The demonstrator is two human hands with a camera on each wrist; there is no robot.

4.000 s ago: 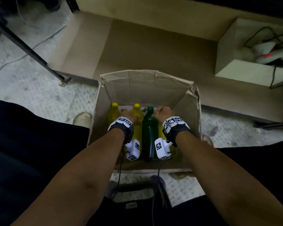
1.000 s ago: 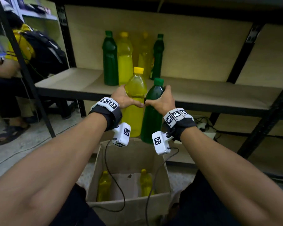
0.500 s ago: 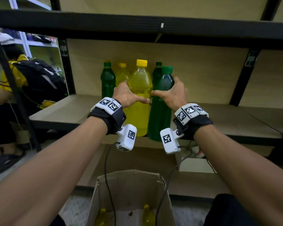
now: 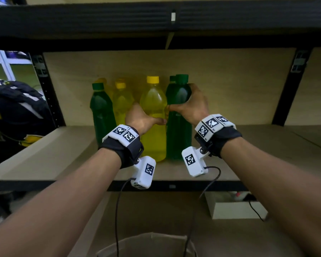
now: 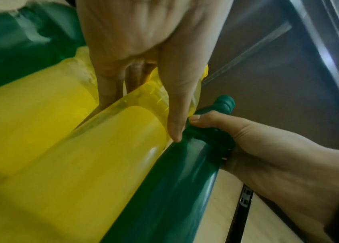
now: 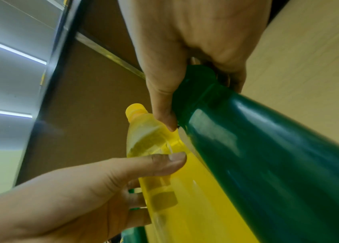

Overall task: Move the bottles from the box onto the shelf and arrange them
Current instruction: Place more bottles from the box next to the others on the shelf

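Observation:
My left hand point(image 4: 146, 119) grips a yellow bottle point(image 4: 153, 127) round its middle, and my right hand point(image 4: 191, 106) grips a green bottle point(image 4: 178, 138) at its shoulder. Both bottles stand side by side, upright, on the wooden shelf point(image 4: 63, 156), bases on or just above the board. In the left wrist view my thumb lies across the yellow bottle point(image 5: 102, 148) and touches the green bottle point(image 5: 175, 189). The right wrist view shows my right hand point(image 6: 185, 74) wrapped round the green bottle point(image 6: 268, 156) beside the yellow bottle point(image 6: 175, 189). The cardboard box point(image 4: 146, 243) sits below, only its top rim showing.
Behind the held pair stand a green bottle point(image 4: 101, 115), a yellow bottle point(image 4: 121, 104) and further bottles against the back panel. An upper shelf beam point(image 4: 156, 21) runs overhead. A black upright point(image 4: 44, 86) stands left, another point(image 4: 289, 86) right. A white box point(image 4: 235, 208) sits underneath.
Both hands carried the yellow and green bottles up from the box, forward over the shelf edge and down to the shelf board in front of the earlier bottles.

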